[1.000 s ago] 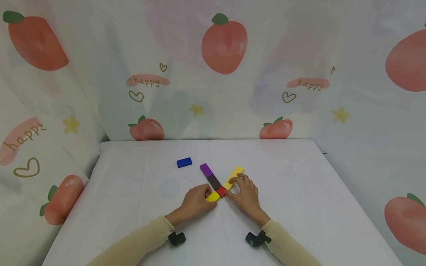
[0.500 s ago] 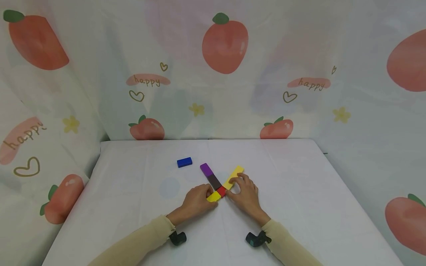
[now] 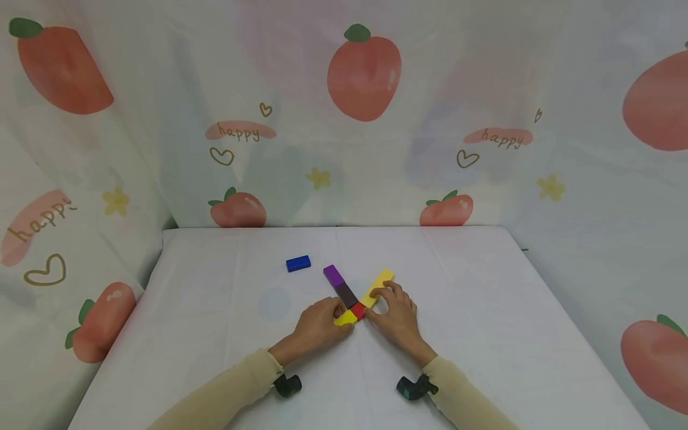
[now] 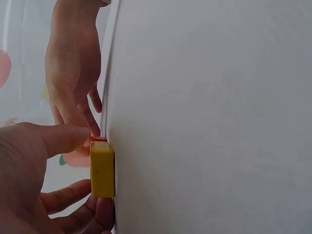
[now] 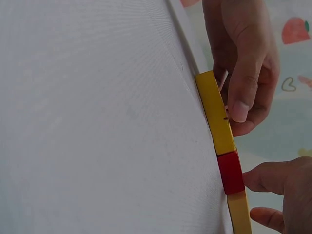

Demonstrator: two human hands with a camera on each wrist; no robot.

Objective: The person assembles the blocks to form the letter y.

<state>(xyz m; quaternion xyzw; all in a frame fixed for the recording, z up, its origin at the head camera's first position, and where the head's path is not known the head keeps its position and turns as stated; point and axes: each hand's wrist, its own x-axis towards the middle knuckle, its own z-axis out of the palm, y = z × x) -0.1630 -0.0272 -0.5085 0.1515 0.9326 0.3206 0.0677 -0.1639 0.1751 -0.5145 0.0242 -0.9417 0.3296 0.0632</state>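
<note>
My left hand (image 3: 317, 325) grips a bright yellow block (image 3: 346, 318), thumb on one side and fingers on the other. One end of this block meets a small red block (image 3: 358, 310). From the red block, a dark grey block (image 3: 346, 295) and a purple block (image 3: 333, 275) run up to the left in a line. A paler yellow block (image 3: 384, 275) slants up to the right. My right hand (image 3: 399, 316) holds its curled fingers on the paler yellow block, its thumb tip at the red one. In the right wrist view, the red block (image 5: 231, 172) sits between both yellow blocks.
A blue block (image 3: 298, 263) lies apart, behind and left of the joined blocks. The table (image 3: 473, 358) has a white cloth, and a fruit-printed curtain (image 3: 301, 77) rises behind it. Each wrist carries a small black camera (image 3: 288, 386).
The left hand and its yellow block have shifted very slightly right. The right hand and the other blocks stay practically where they were.
</note>
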